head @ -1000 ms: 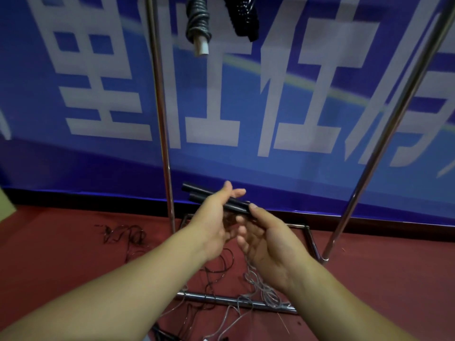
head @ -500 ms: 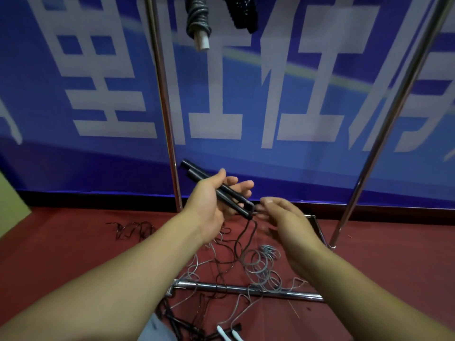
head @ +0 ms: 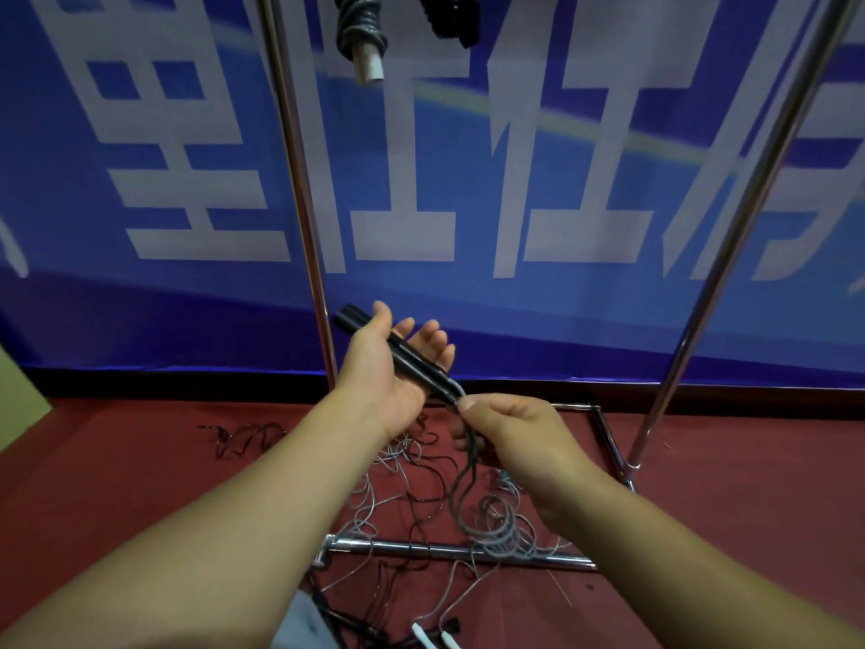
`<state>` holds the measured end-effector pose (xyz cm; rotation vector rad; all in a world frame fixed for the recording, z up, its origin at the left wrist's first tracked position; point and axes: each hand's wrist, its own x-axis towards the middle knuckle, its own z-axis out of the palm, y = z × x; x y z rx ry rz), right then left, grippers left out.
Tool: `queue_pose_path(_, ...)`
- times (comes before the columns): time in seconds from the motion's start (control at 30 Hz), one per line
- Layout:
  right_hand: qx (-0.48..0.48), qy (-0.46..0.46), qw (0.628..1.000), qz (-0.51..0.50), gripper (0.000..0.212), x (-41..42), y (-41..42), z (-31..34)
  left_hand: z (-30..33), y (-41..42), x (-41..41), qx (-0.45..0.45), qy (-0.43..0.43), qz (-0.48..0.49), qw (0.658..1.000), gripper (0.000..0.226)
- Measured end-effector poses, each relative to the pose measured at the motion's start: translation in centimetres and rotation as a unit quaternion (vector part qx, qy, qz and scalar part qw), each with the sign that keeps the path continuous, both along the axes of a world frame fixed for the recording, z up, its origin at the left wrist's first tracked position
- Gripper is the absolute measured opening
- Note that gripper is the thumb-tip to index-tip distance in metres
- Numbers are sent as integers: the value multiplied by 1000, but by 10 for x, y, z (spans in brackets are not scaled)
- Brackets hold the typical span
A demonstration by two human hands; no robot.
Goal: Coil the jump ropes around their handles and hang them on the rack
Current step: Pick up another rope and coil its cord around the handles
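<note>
My left hand (head: 381,372) holds a pair of black jump-rope handles (head: 412,360) side by side, thumb over them, fingers cupped underneath. Their lower ends point toward my right hand (head: 508,430), which pinches the dark cord (head: 468,466) just below the handles. The cord hangs down from there to the floor. On the metal rack (head: 299,180), two coiled ropes hang at the top edge: a grey one with a white handle (head: 362,35) and a black one (head: 451,16).
Loose grey and black ropes (head: 496,531) lie tangled on the red floor around the rack's base bar (head: 449,550). White handle ends (head: 433,637) lie near the bottom edge. Another black rope (head: 243,437) lies to the left. A blue banner (head: 515,180) hangs behind the rack.
My left hand has turned palm up with the handles tilted more steeply. My right hand moved from the handles to the cord at their lower ends and now pinches it.
</note>
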<state>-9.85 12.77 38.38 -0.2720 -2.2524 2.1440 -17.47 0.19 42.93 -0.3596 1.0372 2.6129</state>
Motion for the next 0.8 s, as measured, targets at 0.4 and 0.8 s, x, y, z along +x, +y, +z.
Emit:
queue_pose_path(0.4, 42, -34, 998, 22, 22, -1, 1, -3, -5, -6, -10, 25, -15, 46, 999, 37)
queue_pose_path(0.8, 103, -54, 972, 205, 46, 0, 30, 24, 2, -17, -18, -26, 21, -18, 999, 38)
